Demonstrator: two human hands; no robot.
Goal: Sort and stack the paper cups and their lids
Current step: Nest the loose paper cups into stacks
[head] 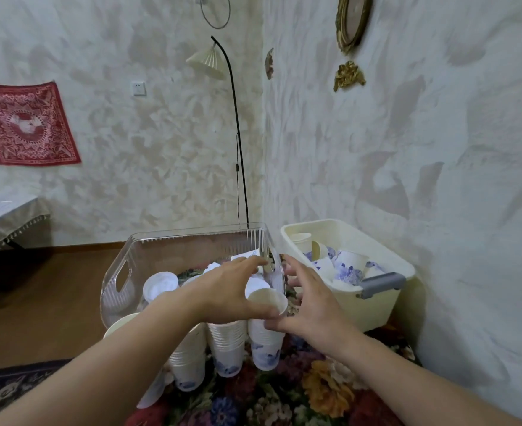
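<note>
While both hands crowd over the stacks, I judge the step in hand to be seating 1 more cup on the rightmost pile. My left hand (229, 290) grips a plain white paper cup (267, 298) lying on its side, mouth toward 4 o'clock, thumb under its rim. My right hand (309, 305) is released, fingers spread, thumb touching the top of the white blue-flowered cup stack (266, 345) beneath. To do this well I would turn the cup upright, centre it over that stack and press straight down while the right hand steadies the pile, since tall stacks on soft cloth should tip easily.

Going from largest down: the floral tablecloth (315, 392) carries everything. At 12 o'clock stands the clear ribbed plastic basket (136, 259), holding white round plastic lids (160, 285); its near wall sits just behind the stacks and hems in my left wrist. At 2 o'clock the cream plastic tub with a grey handle (376, 299) holds loose cups (346, 265), some blue-patterned, still unsorted. Nearer, 2 further cup stacks (226, 345) stand just beside the target at 9 o'clock, close enough to be knocked. My left forearm hides part of the leftmost pile, so I cannot tell its height.
</note>
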